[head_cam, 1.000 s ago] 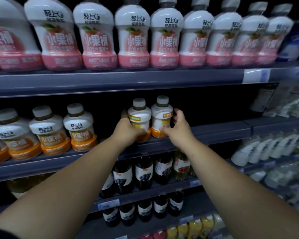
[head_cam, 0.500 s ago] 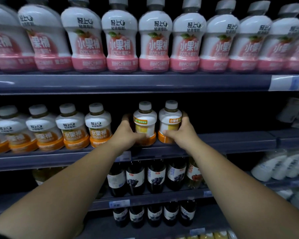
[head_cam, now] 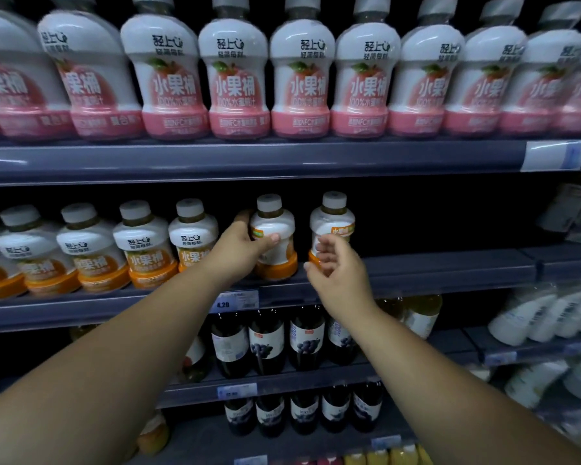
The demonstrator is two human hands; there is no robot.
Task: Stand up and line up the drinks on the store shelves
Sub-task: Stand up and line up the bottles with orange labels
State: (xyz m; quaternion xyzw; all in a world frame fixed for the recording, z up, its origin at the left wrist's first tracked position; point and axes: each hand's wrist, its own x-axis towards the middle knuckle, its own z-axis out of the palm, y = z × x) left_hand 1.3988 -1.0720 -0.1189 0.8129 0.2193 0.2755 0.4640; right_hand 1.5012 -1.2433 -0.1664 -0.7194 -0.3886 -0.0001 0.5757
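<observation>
Two bare forearms up from the lower corners of the frame. At centre, left hand [head_cam: 239, 245] wrapped round an orange-based bottle [head_cam: 277, 260], thumb across its white front, fingers behind; bottle upright on the middle shelf [head_cam: 433, 266], label turned mostly away. Just right of it, right hand [head_cam: 337, 270] slack-fingered and holding nothing, in front of the lower part of a second orange bottle [head_cam: 332, 219]; touching or not, impossible to tell through the blur. Clear gap between the two bottles. On the shelf edge below the left hand, price tag [head_cam: 237, 301] reading 4.20, the rest too small to read. Left of centre, row of like orange bottles [head_cam: 141, 250], pale caps, labels forward with 水果桶 in large characters, contents hidden by the wrap. Lower centre, dark bottles [head_cam: 267, 344] with grape pictures on white labels, liquid near black. Lower right, blurred white bottles [head_cam: 544, 313], writing unreadable. Across the top, pink bottles [head_cam: 302, 78], 水果桶 and 100% legible, caps cut off by the upper edge.
</observation>
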